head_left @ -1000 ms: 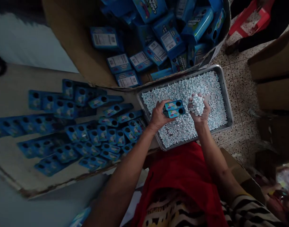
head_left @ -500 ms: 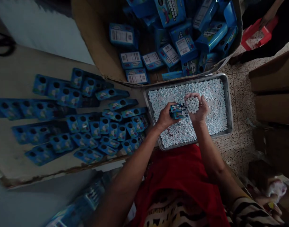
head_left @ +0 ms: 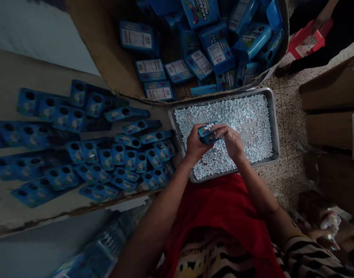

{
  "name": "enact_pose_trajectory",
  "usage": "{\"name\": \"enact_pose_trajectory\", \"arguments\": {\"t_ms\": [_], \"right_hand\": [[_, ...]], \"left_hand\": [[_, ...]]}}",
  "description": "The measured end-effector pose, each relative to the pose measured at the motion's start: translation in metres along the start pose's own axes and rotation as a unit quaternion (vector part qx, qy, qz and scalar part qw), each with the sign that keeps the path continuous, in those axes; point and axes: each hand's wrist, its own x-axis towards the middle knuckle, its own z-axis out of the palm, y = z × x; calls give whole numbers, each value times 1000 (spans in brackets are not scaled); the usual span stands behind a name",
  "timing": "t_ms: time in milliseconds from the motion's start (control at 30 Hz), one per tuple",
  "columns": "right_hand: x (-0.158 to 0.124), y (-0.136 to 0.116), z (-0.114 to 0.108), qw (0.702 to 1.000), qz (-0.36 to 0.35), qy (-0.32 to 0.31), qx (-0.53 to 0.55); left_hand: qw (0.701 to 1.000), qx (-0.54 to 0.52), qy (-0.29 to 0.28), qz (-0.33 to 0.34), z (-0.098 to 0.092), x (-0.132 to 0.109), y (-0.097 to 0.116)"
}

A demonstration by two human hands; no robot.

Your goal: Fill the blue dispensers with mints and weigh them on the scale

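Note:
Over the metal tray (head_left: pixel 275 135) of pale blue and white candies (head_left: pixel 249 106), my left hand (head_left: pixel 195 143) is wrapped round two small blue candy boxes (head_left: pixel 206 131) held side by side. White candies show at the top of the upper box. My right hand (head_left: pixel 233 143) lies across the right end of these boxes, its fingers stretched out and touching their tops. Its palm is turned away, so any candies beneath it are hidden.
Several rows of blue boxes with round holes (head_left: pixel 130 158) stand on the table (head_left: pixel 3 208) at left. A large cardboard carton (head_left: pixel 90 42) of blue boxes borders the tray. Brown cartons (head_left: pixel 330 88) stand at right. Another person's hand (head_left: pixel 321 19) holds a red tray (head_left: pixel 305 40).
My right hand, cupped and full of candies before, has tipped over onto the boxes, and the heap in it no longer shows. The boxes have shifted slightly left with the view.

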Motion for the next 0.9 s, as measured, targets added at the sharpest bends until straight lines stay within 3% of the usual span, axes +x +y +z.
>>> {"name": "enact_pose_trajectory", "arguments": {"t_ms": [100,200,300,400,467,567,633,700,800,900], "right_hand": [[7,4,-35,991,-2,86,-100],[35,15,-95,928,-21,173,-329],[66,37,-133,832,-40,116,-541],[79,70,-118,778,-9,64,-626],[74,89,-91,782,16,61,-620],[56,104,-59,817,43,48,-573],[45,104,-54,840,71,27,-537],[36,98,-57,870,121,50,-475],[25,78,-63,929,219,149,-259],[11,54,-55,945,298,133,14]], "left_hand": [[999,-28,-18,11,-7,-5,-1],[1000,-6,2,-21,-23,-7,-7],[998,36,-1,-46,-43,-15,-13],[996,57,15,-62,-55,-33,-16],[995,62,16,-78,-56,-45,-16],[993,55,28,-96,-47,-56,-17],[993,45,59,-95,-39,-59,-17],[992,33,84,-89,-32,-59,-19],[993,6,79,-89,-24,-58,-25],[993,-15,61,-98,-19,-60,-33]]}}
